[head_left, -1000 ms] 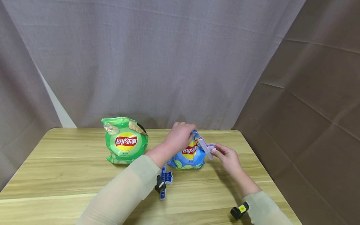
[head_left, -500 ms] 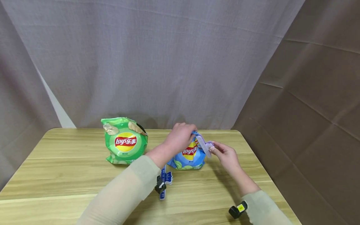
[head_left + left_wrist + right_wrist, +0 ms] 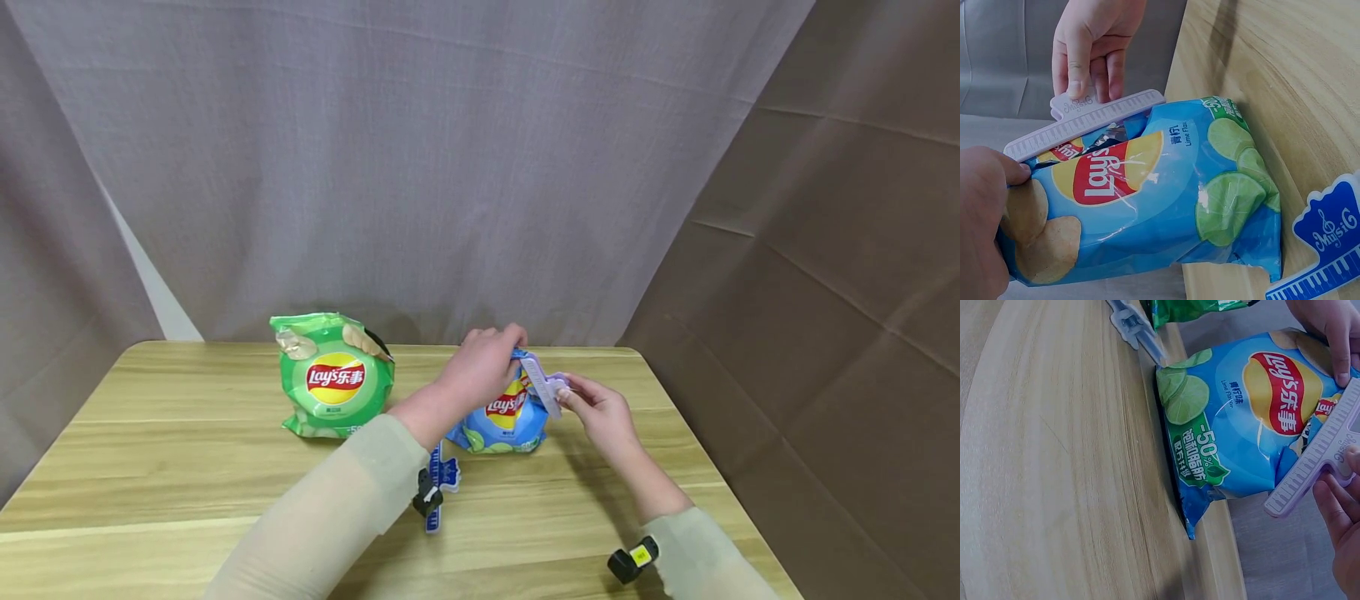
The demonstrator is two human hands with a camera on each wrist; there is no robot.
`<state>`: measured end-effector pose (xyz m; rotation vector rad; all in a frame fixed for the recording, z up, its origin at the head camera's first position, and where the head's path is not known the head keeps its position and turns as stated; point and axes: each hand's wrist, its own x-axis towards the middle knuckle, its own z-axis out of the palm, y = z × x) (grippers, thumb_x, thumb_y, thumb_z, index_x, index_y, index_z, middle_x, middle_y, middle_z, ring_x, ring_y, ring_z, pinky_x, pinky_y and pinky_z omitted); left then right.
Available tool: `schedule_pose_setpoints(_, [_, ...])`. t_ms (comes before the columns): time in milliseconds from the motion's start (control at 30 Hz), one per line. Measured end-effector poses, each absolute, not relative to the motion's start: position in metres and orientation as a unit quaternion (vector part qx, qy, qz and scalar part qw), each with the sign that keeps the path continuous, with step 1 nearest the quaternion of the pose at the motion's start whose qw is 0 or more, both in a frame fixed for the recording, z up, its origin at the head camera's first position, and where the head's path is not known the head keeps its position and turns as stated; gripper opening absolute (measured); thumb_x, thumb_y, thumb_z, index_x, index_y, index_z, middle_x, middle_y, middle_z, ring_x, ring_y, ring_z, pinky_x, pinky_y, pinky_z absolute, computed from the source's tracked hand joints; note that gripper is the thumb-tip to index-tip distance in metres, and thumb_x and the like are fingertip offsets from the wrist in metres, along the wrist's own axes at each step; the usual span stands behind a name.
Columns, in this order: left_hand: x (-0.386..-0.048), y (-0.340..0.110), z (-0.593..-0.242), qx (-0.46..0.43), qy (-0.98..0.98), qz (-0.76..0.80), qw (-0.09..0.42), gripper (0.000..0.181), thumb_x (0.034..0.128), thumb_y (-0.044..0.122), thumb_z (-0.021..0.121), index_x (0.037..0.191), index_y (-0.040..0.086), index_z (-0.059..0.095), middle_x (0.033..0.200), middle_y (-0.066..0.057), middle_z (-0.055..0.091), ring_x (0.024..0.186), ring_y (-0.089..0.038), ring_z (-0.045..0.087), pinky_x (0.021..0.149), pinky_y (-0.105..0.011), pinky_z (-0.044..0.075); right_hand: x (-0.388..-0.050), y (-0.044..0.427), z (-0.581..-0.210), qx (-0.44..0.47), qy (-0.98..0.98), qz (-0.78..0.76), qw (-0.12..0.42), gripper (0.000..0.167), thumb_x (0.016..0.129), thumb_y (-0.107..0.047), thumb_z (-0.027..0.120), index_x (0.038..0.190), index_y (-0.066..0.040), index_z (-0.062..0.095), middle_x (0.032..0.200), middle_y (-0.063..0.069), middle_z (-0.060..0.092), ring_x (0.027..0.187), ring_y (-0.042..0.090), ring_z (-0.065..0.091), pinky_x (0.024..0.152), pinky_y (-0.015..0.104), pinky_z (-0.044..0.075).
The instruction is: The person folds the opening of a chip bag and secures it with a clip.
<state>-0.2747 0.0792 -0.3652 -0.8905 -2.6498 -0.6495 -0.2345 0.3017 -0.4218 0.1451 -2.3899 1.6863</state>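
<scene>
A blue chip bag stands on the table, its upper right corner folded over. My left hand grips the top of the bag; in the left wrist view that hand has its thumb on the front by the fold. My right hand pinches the tab of a lilac clip, whose long bar lies along the folded edge. The left wrist view shows the clip over the bag's edge, its upper end close to my left thumb. Whether the jaws fully clasp the bag cannot be told.
A green chip bag stands at the back left of the wooden table. A blue clip lies in front of the blue bag, partly under my left wrist with its camera. Grey curtains hang behind.
My right hand has moved slightly up and left, bringing the lilac clip closer along the blue bag's folded edge. The left hand keeps its hold, almost unmoved.
</scene>
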Motion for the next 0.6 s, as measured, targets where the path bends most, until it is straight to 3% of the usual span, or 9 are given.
schedule_pose_setpoints(367, [-0.2752,0.0791,-0.3665,-0.309,-0.913,-0.228,0.14,0.043,0.0987,0.025,0.062,0.137,0.013,0.047,0.107,0.0,0.07,0.1,-0.018,0.063,0.104,-0.039,0.042,-0.2331,0.2988,-0.4177,0.046,-0.81,0.575,0.106,0.036,0.096,0.001,0.061,0.129,0.014,0.056,0.126,0.033,0.059,0.094,-0.003,0.064,0.087,0.026,0.055])
schedule_pose_setpoints(600, [-0.2738,0.0784,-0.3648,-0.313,-0.912,-0.225,0.142,0.07,0.0965,0.024,0.066,0.155,0.014,0.029,0.085,0.004,0.067,0.093,-0.017,0.064,0.105,-0.04,0.042,-0.2318,0.2999,-0.4163,0.032,-0.822,0.56,0.103,0.038,0.097,-0.006,0.062,0.131,0.01,0.057,0.126,0.028,0.062,0.097,0.004,0.066,0.092,0.038,0.053])
